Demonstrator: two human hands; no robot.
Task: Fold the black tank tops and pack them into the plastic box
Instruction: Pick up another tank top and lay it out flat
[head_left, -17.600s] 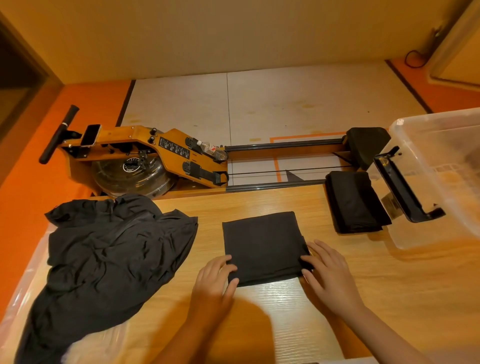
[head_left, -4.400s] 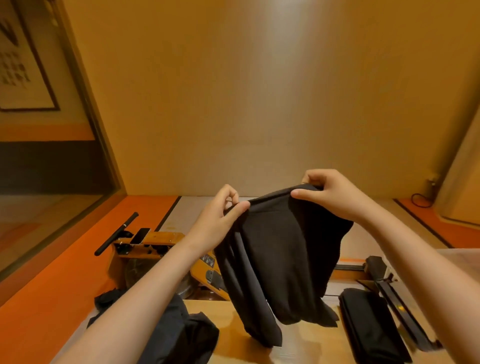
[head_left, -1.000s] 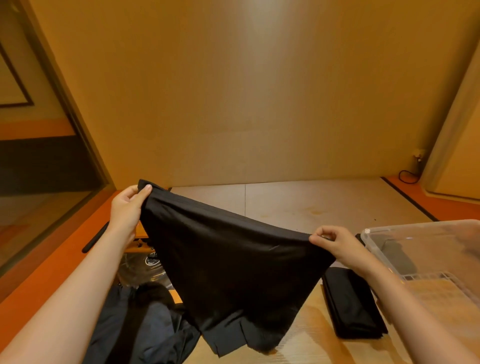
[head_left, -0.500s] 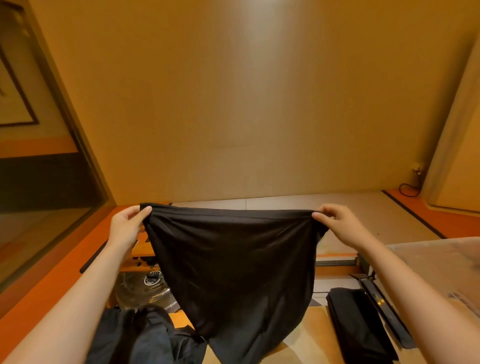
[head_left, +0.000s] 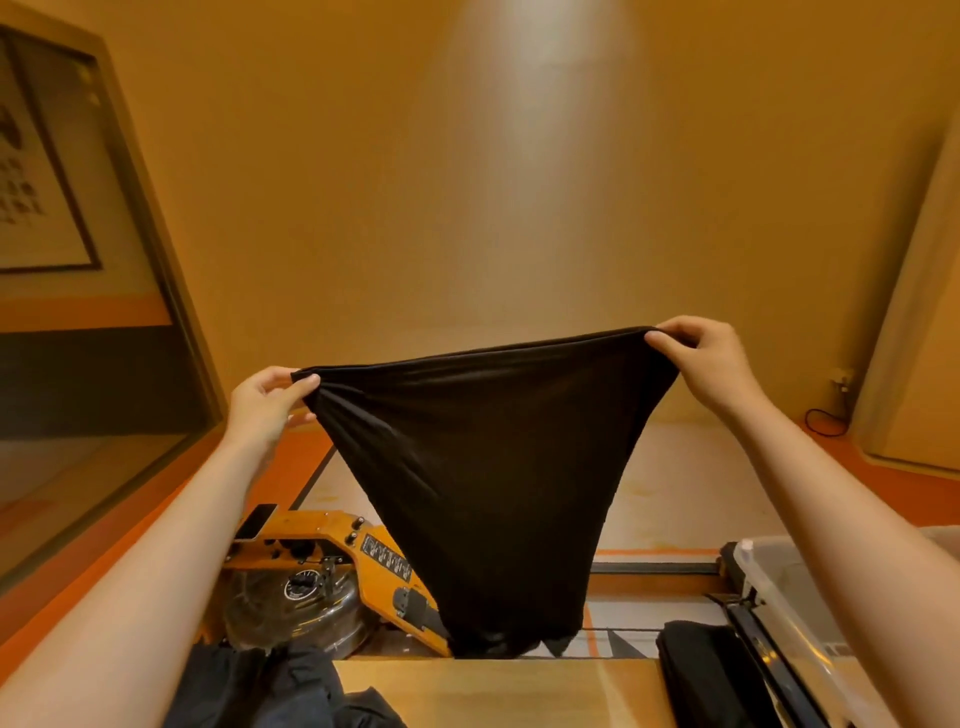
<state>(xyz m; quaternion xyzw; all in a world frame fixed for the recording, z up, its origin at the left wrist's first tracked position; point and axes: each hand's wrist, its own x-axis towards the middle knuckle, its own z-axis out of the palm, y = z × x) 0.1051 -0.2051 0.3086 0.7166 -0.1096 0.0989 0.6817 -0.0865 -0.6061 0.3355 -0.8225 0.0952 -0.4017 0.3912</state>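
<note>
Partly hidden behind the cloth, the fingers (head_left: 304, 383) of the left hand (head_left: 265, 402) are closing together on one upper corner of a black tank top (head_left: 493, 467), thumb in front and the rest behind, so only their tips are showing. The fingers (head_left: 675, 332) of the right hand (head_left: 711, 364) are pinching the opposite corner in the same way, curled over the edge. Between the two grips the upper edge is stretching taut, sloping up from left to right, and the garment is hanging in the air in front of the wall, its long axis pointing downward and its sides narrowing toward the lower end. That lower end is dangling just above the far edge of the desk (head_left: 493, 691), where it is too dark to make out straps or openings. Below the left forearm a loose pile of black tank tops (head_left: 280, 691) is lying on the desk, cut off by the bottom of the view. On the right a folded tank top (head_left: 696, 675) is lying beside the plastic box (head_left: 789, 597), both cut off, the box partly covered by the right forearm. Beyond the desk a rowing machine (head_left: 332, 561) is standing on the floor, its middle hidden behind the hanging cloth.
</note>
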